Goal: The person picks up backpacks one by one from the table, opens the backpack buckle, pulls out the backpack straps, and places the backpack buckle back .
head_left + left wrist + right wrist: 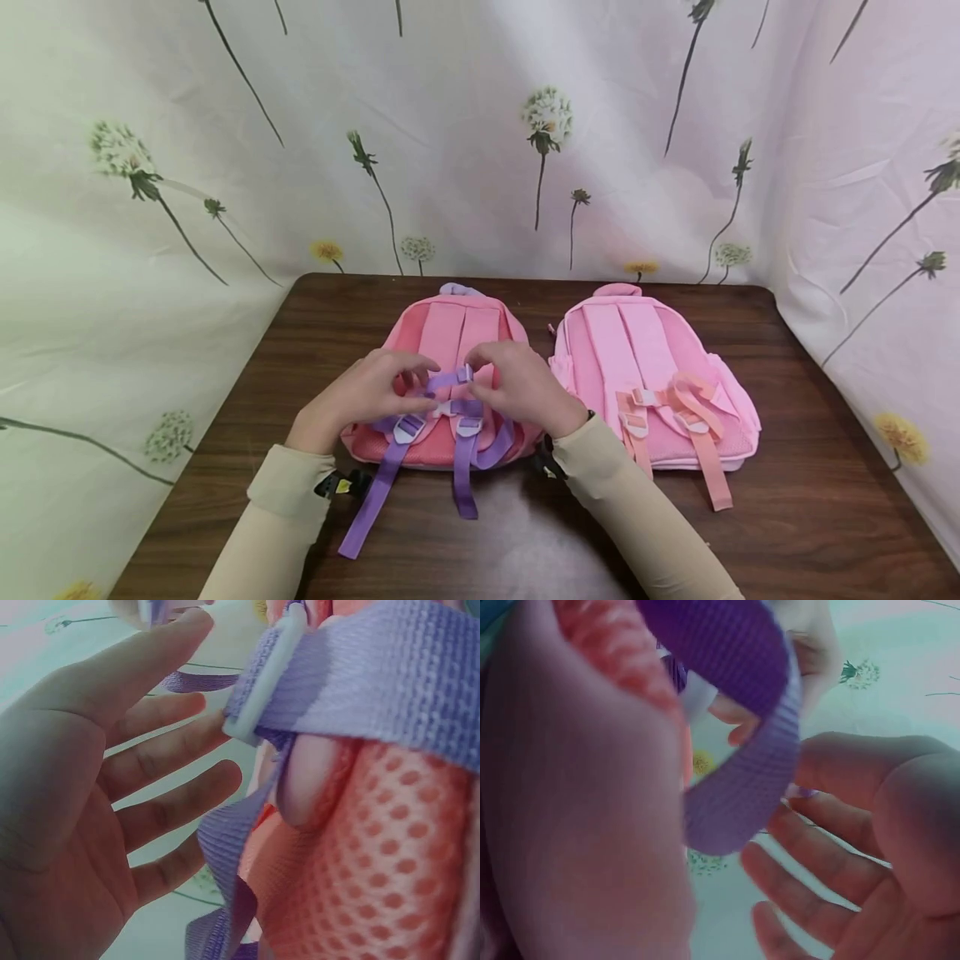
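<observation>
In the head view, a pink backpack (442, 333) lies with its shoulder straps up, purple webbing (375, 500) trailing from its lower end. The left hand (367, 392) hovers over its left side, thumb tip near a white buckle (444, 408). Its fingers are spread with nothing between them, as the left wrist view shows the hand (82, 780) beside a purple strap (360, 675). On the other side, the right hand (525, 383) pinches a small buckle (467, 373) on a purple strap between thumb and index finger. The right wrist view shows that hand (855, 847) near a purple loop (757, 772).
A second, lighter pink backpack (622, 333) with peach straps (708, 467) lies to the right on the dark wooden table (810, 500). A pale curtain (465, 150) printed with dandelions hangs behind and at both sides.
</observation>
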### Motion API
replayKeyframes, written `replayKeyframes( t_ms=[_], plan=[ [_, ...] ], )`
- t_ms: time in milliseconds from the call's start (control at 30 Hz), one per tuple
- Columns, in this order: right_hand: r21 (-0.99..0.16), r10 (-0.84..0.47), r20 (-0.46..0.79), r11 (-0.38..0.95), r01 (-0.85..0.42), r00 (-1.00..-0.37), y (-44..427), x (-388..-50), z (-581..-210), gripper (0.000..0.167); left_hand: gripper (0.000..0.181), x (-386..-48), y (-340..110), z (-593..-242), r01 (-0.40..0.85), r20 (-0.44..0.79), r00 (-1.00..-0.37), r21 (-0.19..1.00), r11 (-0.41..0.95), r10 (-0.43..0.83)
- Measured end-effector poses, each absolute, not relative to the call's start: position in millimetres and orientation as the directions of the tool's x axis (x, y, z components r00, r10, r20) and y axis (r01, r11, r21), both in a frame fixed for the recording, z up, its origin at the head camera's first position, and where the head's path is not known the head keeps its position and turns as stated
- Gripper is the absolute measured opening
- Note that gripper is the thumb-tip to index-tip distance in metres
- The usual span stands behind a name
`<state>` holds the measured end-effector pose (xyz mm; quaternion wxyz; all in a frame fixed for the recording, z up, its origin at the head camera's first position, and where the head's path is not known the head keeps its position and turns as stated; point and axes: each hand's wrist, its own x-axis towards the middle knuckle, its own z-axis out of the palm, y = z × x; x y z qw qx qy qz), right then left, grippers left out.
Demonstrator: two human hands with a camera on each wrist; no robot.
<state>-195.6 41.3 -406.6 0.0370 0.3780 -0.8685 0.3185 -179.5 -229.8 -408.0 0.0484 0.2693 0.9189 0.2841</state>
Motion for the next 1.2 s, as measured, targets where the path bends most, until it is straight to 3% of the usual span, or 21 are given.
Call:
replayKeyframes(
  t_ms=[133,267,567,767,967,1200],
  plan=[
    [-0.486,-0.667,0.221,0.557,-0.673,-0.712,49,-197,-407,0.027,0.053,-181,-226,-407,0.478,0.076,-0.844,0.554,0.682,0.53],
    [-0.464,-0.67,0.207,0.574,-0.675,-0.712,60,-198,-402,0.031,0.045,-183,-220,-402,0.524,0.13,-0.822,0.555,0.646,0.555],
    [-0.417,-0.672,0.3,0.545,-0.727,-0.676,108,-190,-386,0.022,0.032,-185,-188,-389,0.599,0.25,-0.783,0.547,0.584,0.569],
    [-0.39,-0.657,0.387,0.519,-0.76,-0.647,155,-190,-380,0.021,0.027,-188,-151,-378,0.694,0.342,-0.714,0.463,0.551,0.611],
    [-0.358,-0.611,0.371,0.601,-0.714,-0.7,213,-195,-380,0.019,0.026,-188,-105,-372,0.791,0.342,-0.604,0.365,0.491,0.72],
    [-0.417,-0.568,0.22,0.681,-0.602,-0.794,257,-195,-388,0.021,0.025,-183,-59,-377,0.839,0.258,-0.519,0.337,0.427,0.815]
  ],
)
